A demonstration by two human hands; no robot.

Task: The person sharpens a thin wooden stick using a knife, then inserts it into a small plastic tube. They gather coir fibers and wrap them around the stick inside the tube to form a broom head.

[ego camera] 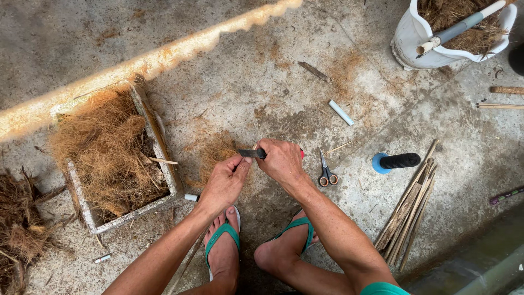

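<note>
Right hand: fingers closed round the knife, blade pointing left.
Left hand: fingers pinch something under the blade; what, I cannot tell.
Place: above concrete floor, beside fibre box.
Care: likely short strokes, thumb clear.

Soft even daylight, overexposed sunlit strip upper left, sharp focus.

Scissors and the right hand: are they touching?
Apart. The head view shows bare concrete between the scissors and the right hand, which holds a knife.
</note>
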